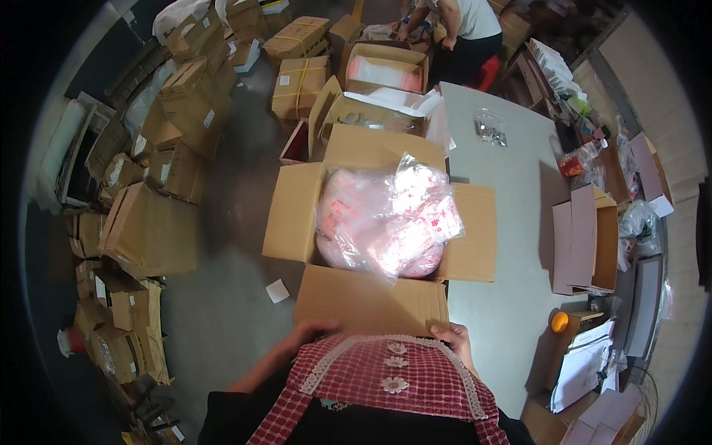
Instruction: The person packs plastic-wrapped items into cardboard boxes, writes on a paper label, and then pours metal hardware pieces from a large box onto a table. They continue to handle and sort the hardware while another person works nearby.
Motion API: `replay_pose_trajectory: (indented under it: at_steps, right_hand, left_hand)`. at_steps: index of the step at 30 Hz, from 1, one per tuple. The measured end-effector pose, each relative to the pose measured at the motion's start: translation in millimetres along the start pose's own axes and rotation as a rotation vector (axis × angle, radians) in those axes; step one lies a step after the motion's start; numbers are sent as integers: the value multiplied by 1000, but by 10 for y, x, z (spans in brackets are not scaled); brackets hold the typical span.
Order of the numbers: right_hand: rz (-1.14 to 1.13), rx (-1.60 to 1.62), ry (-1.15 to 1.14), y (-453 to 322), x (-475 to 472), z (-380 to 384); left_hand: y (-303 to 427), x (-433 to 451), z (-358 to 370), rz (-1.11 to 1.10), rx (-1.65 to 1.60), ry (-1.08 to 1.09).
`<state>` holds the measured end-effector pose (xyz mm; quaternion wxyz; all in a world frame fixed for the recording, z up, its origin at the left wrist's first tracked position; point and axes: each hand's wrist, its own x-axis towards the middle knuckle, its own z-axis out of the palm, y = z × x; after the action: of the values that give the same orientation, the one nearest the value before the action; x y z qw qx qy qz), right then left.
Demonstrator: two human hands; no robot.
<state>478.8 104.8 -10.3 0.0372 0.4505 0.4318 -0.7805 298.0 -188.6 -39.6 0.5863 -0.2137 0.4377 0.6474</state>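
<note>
In front of me an open cardboard box (370, 297) has its four flaps folded outward. Clear plastic bags (361, 222) with pink and white printed contents fill it and bulge above the rim. My left hand (316, 329) grips the left end of the near flap's edge, its fingers partly hidden. At the right end of that same edge, my right hand (453, 335) holds on with the thumb on top. The right flap (470, 232) lies over the side of a pale worktable (489, 311).
Stacked cartons (189, 105) line the floor at left. Beyond my box stand an open carton (378, 114) and a strapped one (300, 83). A bag of metal parts (492, 132) lies on the table, with box blanks (575, 239) along its right. A person (467, 33) works at the back.
</note>
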Motion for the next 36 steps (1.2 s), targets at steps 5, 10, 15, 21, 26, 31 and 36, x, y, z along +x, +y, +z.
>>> replay_pose_trajectory:
  at_steps: [5,10,15,21,26,31,36]
  right_hand:
    - [-100,4,-76,24,94,-67]
    - [-625,-88,-75,-274,600,277]
    - [-1260,-1163,329,-467,1513,634]
    - [-1272,-1252,272,-823,2181,603]
    - [-1187,-1014,102,-1013,2150,368]
    - [-1065,-1315,975,-630,1675,-608]
    - [-688,-622,510,-613,1419,-1006]
  left_hand:
    - [24,155,-17,-13,144,-2]
    - [656,411,324,804,701,-316]
    - [1146,1107,718,1419,1901,447]
    - [1398,1673,903,842,1980,443]
    - [1458,1586,995,705,1996,446]
    - [1340,1569,946,749,1979,475]
    - [1274,1697,1084,954,2114,595]
